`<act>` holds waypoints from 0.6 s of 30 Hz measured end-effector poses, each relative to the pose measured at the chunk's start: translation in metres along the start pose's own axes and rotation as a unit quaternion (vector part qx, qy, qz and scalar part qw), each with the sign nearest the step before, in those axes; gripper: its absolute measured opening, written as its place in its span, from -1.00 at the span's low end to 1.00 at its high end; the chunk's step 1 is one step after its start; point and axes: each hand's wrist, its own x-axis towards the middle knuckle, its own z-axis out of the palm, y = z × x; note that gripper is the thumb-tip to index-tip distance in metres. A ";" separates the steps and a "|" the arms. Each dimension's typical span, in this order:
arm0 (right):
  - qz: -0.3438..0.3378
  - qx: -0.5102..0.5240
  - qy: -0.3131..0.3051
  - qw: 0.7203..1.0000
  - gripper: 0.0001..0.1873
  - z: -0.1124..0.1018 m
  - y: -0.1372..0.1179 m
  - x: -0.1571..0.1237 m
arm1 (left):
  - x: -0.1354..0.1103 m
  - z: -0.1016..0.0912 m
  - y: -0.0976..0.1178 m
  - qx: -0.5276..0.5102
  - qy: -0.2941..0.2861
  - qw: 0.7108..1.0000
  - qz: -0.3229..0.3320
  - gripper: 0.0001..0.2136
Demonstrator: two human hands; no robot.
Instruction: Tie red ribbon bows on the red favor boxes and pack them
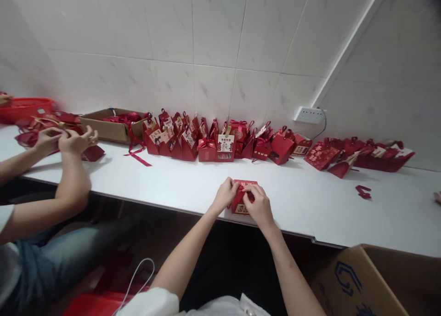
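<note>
A small red gift box (241, 209) with pale lettering sits at the table's front edge, right before me. Over its top, a red ribbon (240, 194) is pinched between the fingers of both hands. My left hand (225, 193) grips it from the left side, fingertips pressed together. From the right, my right hand (257, 205) holds the ribbon too, partly covering the box. The ribbon's exact shape is hidden behind my fingers.
Finished-looking red boxes (188, 143) with tags line the wall, more (382, 157) at right. Ribbon scraps (363, 192) lie on the white table (303, 196). A ribbon carton (106, 128) stands left, near a co-worker's hands (70, 140). A large cardboard box (358, 279) is lower right.
</note>
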 end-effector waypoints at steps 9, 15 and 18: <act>-0.044 0.025 -0.055 0.997 -0.83 -0.005 -0.002 -0.003 | 0.002 -0.007 -0.009 0.001 0.019 1.000 -0.014 -0.84; -0.105 0.021 -0.031 0.994 -0.87 -0.003 0.005 -0.012 | -0.004 0.001 -0.005 0.024 0.060 0.998 -0.006 -0.64; -0.153 0.014 -0.018 0.988 -0.87 0.001 0.013 -0.016 | -0.006 0.001 -0.002 0.011 0.020 0.999 -0.026 -0.58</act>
